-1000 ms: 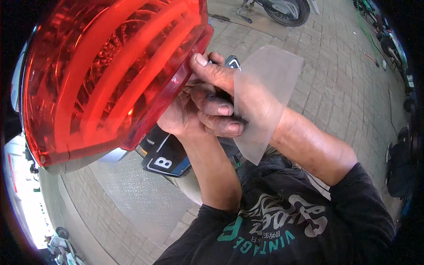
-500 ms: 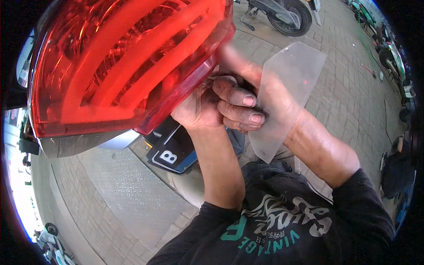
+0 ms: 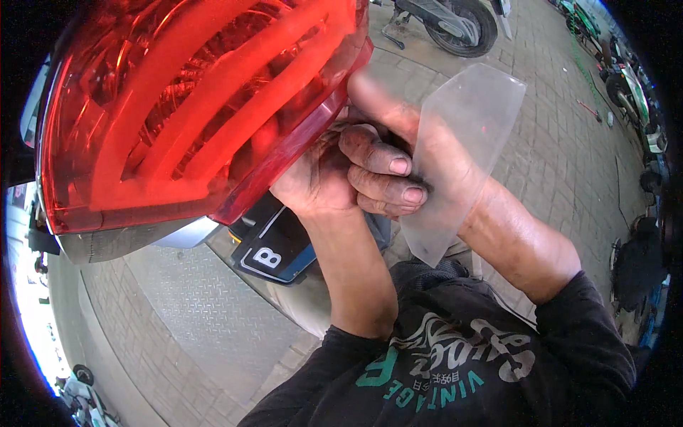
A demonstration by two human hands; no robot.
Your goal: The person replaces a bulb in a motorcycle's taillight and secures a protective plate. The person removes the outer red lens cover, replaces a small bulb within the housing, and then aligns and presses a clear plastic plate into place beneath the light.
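A large red tail light (image 3: 213,121) fills the upper left, its glossy lens ribbed inside. My left hand (image 3: 309,174) reaches up under its lower right edge, palm side partly showing, fingers hidden behind the light and my other hand. Close beside it, my right hand (image 3: 388,160) has its dirt-darkened fingers curled back toward the palm. A clear, frosted plastic sheet (image 3: 466,135) with angled corners stands at those fingertips, covering part of the right palm and wrist. One right digit points up to the light's edge, blurred at its tip.
Below the light hangs a dark number plate (image 3: 274,252). A ridged metal plate (image 3: 213,306) lies on the brick paving at lower left. One motorcycle wheel (image 3: 466,28) stands beyond my hands; several more vehicles line the far right. A scooter (image 3: 85,398) is at the lower left.
The tail light and number plate sit slightly lower and farther left in view. Both hands keep nearly the same pose, and the plastic sheet stays at the right fingertips.
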